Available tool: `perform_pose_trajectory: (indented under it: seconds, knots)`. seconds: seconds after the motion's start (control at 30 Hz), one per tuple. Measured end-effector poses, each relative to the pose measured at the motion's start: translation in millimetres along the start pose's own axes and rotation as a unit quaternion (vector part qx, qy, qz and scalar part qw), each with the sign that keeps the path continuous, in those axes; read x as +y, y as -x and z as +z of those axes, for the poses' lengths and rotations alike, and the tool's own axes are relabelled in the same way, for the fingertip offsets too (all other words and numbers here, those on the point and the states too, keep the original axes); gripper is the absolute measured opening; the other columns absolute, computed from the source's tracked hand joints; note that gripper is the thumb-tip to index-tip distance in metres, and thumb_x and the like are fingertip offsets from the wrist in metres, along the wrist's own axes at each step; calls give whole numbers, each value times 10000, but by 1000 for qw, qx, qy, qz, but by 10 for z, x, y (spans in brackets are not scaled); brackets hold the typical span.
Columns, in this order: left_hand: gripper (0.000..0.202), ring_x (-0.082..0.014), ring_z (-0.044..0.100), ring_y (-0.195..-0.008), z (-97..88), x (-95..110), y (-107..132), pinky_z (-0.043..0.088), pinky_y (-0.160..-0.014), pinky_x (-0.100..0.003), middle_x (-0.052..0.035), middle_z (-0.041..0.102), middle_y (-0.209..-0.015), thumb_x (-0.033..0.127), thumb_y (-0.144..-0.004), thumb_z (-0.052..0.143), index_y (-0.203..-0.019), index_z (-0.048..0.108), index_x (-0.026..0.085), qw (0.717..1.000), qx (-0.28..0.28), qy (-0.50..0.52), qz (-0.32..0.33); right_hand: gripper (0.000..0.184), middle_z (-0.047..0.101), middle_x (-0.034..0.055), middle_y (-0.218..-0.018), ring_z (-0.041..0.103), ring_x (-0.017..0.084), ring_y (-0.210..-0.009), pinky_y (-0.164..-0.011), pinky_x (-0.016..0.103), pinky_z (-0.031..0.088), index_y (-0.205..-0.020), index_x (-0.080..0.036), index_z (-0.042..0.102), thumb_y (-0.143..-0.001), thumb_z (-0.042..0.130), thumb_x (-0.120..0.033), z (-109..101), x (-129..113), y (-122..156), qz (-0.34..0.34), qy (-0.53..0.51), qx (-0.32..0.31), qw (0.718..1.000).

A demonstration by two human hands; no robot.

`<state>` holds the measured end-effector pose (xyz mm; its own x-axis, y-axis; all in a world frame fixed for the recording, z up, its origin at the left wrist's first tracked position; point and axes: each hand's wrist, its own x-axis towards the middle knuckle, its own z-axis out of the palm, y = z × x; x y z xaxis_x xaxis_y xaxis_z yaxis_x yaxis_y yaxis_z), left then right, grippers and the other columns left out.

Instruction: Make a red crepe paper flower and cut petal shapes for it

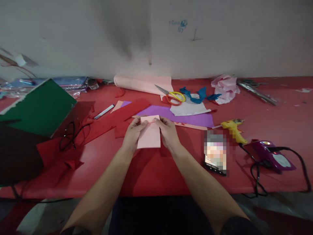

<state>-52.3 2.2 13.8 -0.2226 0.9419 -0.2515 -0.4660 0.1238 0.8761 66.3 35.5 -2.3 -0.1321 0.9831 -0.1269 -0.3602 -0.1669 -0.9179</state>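
Note:
A small pink paper sheet [149, 136] lies on the red table [151, 173] in front of me. My left hand [132, 132] pinches its upper left edge and my right hand [168, 132] pinches its upper right edge, fingers closed on a fold at the top. Just behind the hands lie a purple sheet [181, 117] and red paper strips [114, 119].
Yellow-and-orange scissors [172, 95], a pink paper roll [143, 83] and blue scraps [195, 94] lie farther back. A yellow glue gun [233, 128], a phone [215, 151] and a purple device with a black cable [271, 156] sit to the right. A green sheet [40, 107] lies left.

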Motion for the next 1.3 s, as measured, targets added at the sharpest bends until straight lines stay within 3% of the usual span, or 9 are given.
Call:
perform_pose_trajectory:
  seconds: [0.23,0.43,0.6,0.7,0.83,1.1,1.3]
  knots:
    - [373,-140,638,-680,-1,-3,-34,481,-664,-264,-18,694,-833,163,-562,782,-918,667,179,998,-1,55,-8,336,676,-15,-761,604,161,-654,-609,290,467,-956,-228,661,-636,719,-311,-15,-18,-21,2,-43,15,999]
    - [141,-139,613,-729,-27,17,-22,464,-689,-246,-36,687,-836,238,-646,721,-759,683,162,996,-18,85,20,160,664,-22,-739,604,166,-681,-660,299,476,-789,-222,672,-631,676,-248,12,-62,13,23,-71,24,997]
    - [277,-127,612,-665,0,0,18,461,-639,-244,-23,685,-829,195,-595,776,-843,655,168,997,-2,81,18,175,692,15,-825,628,202,-803,-747,330,482,-830,-218,692,-695,701,-330,-3,-52,61,-12,-11,8,1000]
    - [353,-127,601,-608,5,-3,29,455,-600,-248,-9,672,-754,189,-592,775,-915,634,176,995,2,97,-8,259,696,18,-858,609,182,-770,-733,320,471,-922,-220,691,-681,732,-306,-36,-15,47,-40,42,5,998]
    - [356,-135,602,-599,-10,-1,18,461,-604,-257,2,661,-715,171,-580,773,-905,631,185,996,-8,91,-10,372,691,27,-1005,615,189,-882,-799,331,480,-1049,-247,673,-683,730,-280,-69,25,5,-56,43,8,997]
    - [188,-144,622,-741,-32,-11,5,465,-708,-257,-53,696,-861,228,-641,759,-788,677,146,997,-18,80,17,165,704,3,-842,631,207,-871,-833,340,479,-835,-216,687,-710,699,-322,-72,12,-4,-47,32,-6,998]
    - [268,-134,617,-740,4,18,56,462,-723,-250,-29,686,-856,165,-625,743,-886,682,156,997,-10,54,47,368,701,38,-996,625,198,-887,-854,361,484,-1005,-221,673,-667,761,-334,-55,20,-12,-40,46,6,998]
